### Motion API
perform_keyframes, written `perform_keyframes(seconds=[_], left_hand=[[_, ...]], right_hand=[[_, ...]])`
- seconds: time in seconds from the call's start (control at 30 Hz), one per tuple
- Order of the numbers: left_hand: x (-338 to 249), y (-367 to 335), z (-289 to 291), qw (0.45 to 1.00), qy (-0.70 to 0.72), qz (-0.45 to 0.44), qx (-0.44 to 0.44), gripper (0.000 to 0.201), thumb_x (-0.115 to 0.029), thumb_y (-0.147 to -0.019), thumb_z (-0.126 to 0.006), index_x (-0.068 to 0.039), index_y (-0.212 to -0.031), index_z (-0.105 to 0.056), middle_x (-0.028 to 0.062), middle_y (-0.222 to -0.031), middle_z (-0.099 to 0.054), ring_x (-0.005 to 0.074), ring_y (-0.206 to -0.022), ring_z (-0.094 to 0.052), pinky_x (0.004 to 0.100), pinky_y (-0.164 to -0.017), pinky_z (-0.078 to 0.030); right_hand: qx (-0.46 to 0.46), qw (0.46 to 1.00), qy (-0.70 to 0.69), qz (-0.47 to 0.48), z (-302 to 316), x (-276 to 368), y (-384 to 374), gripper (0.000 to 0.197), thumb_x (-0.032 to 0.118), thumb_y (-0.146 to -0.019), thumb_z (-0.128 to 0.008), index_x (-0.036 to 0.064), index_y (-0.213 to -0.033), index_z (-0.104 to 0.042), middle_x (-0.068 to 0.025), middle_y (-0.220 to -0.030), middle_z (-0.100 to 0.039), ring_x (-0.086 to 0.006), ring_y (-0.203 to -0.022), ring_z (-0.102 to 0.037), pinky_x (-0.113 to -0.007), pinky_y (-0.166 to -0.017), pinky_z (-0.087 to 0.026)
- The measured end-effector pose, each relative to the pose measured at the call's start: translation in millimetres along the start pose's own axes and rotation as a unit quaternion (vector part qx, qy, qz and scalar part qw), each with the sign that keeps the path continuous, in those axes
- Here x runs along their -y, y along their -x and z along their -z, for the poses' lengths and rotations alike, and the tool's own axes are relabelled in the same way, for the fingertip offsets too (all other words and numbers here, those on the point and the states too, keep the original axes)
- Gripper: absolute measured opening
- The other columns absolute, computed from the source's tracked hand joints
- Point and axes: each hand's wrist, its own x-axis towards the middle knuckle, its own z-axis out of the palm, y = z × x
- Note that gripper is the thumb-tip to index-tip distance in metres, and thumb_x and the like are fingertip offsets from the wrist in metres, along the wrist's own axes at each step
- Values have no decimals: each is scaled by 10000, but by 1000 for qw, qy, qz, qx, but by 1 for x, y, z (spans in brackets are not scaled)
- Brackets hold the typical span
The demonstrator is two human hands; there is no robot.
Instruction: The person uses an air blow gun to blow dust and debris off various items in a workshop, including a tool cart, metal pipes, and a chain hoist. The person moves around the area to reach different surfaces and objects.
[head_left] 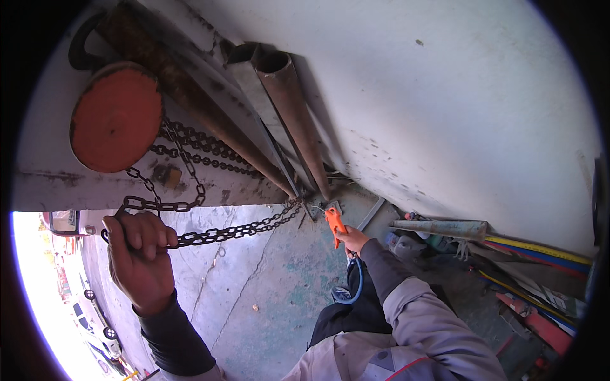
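A chain hoist with a round orange-red cover (pixel 116 117) hangs at the upper left, against the wall. Dark chains (pixel 219 235) run from it, some looping down to my left hand (pixel 145 263), which is closed round them with the fingers curled over the links. Further right, my right hand (pixel 353 240) grips an orange air blow gun (pixel 335 222), whose thin bent nozzle points left toward the lower end of the chains. From the gun's handle a blue hose (pixel 360 279) curves down toward my legs.
Rusty pipes (pixel 279 86) and a metal profile lean into the corner of the white wall (pixel 457 108). Along the right lie a pipe length (pixel 438 227), coloured hoses (pixel 540 249) and a red metal piece (pixel 534 324). Vehicles (pixel 95 317) stand outside at the left.
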Motion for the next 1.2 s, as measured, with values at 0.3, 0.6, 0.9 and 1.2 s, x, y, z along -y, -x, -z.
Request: perform_keyframes(seconds=[0.3, 0.6, 0.9, 1.2], left_hand=[[-10, -1, 5, 999, -12, -1, -32, 430, -380, -1096, -324, -131, -750, -382, 2, -607, -348, 163, -647, -389, 338, -650, -397], [-32, 1, 12, 1000, -16, -16, -5, 424, -365, -1098, -321, -124, -754, -379, 4, -613, -341, 167, -657, -390, 344, -653, -407], [-4, -6, 27, 998, -57, 0, -4, 424, -347, -1103, -304, -104, -767, -393, 31, -658, -366, 175, -669, -382, 355, -705, -418], [39, -23, 25, 994, -99, 38, -7, 401, -327, -1096, -368, -63, -802, -434, 42, -745, -426, 177, -721, -419, 384, -806, -441]], right_hand=[[20, 997, 76, 0, -37, 2, 0, 229, 254, -964, -504, 32, -1006, -540, -64, -662, -584, -163, -374, -489, -338, -320, -386], [59, 983, 172, -33, -79, -3, -16, 261, 273, -951, -517, 29, -1036, -548, -59, -660, -587, -171, -389, -503, -343, -344, -406], [-187, 982, -37, -7, 14, 8, -24, 366, 412, -1008, -495, 48, -996, -536, -87, -644, -566, -173, -341, -470, -338, -293, -367], [-185, 976, 117, 18, 72, 58, -21, 380, 341, -997, -443, 19, -816, -534, -103, -587, -548, -202, -358, -507, -358, -300, -369]])
